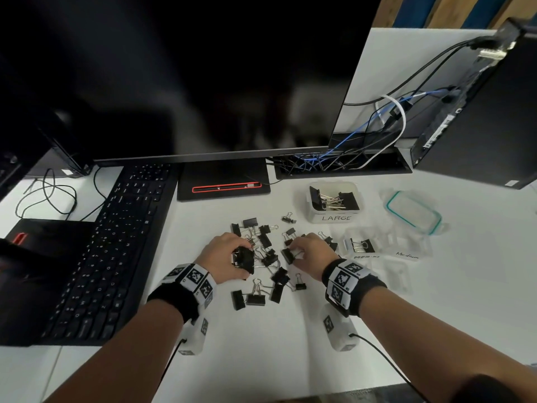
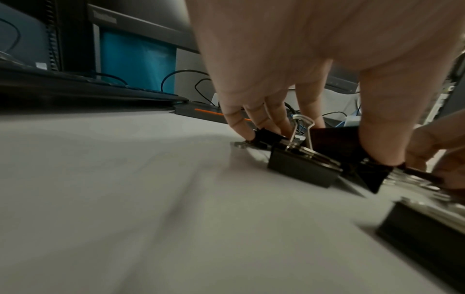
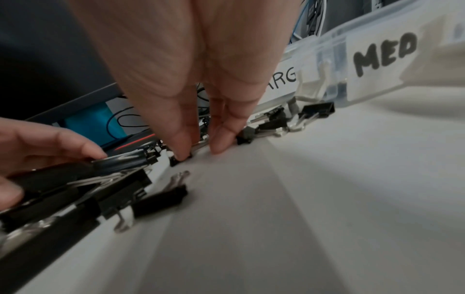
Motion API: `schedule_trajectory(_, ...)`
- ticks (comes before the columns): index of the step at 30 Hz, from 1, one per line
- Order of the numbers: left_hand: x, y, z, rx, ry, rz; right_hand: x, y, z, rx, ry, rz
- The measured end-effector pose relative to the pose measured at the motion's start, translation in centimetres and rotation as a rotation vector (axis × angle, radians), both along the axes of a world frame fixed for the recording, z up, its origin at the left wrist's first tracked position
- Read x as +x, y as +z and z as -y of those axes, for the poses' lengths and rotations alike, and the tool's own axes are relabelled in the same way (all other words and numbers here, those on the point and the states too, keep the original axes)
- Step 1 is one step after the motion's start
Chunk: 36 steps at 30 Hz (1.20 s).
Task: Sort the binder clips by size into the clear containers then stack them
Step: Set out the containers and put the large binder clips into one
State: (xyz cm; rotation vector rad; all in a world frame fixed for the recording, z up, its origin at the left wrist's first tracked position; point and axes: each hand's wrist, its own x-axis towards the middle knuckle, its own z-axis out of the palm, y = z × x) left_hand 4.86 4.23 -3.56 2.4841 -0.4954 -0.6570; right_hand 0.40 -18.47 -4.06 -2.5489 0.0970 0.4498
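Left hand (image 1: 225, 257) grips a bunch of large clips (image 1: 244, 258) over the loose pile (image 1: 270, 257) on the desk (image 1: 290, 344). Right hand (image 1: 312, 253) pinches one clip (image 1: 287, 255) at the pile's right edge; LARGE container (image 1: 334, 218) sits behind, MED container (image 1: 359, 246) just right

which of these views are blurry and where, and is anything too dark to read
Head view: sharp on the scattered black binder clips, but the big black monitor is a dark featureless mass and straight edges bow. Left wrist view: the white desk foreground is streaked with blur, the left hand soft. Right wrist view: the right hand is out of focus; the clear container's "MED" label stays legible.
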Motion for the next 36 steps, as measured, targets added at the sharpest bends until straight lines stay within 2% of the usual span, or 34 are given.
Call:
schedule_trajectory(15, -0.2, -0.1, -0.8, -0.215, 0.144, -0.147, -0.2, 0.7, -0.5, -0.075, 0.078, -0.015)
schedule_trajectory(31, -0.4, 1.1, -0.1, -0.246, 0.186, -0.069, -0.7, 1.8, 0.4, 0.002, -0.058, 0.056)
schedule_trajectory(36, -0.2, 1.6, 1.0, -0.272, 0.22, -0.023, -0.6, 2.8, 1.0, 0.09, -0.146, 0.073)
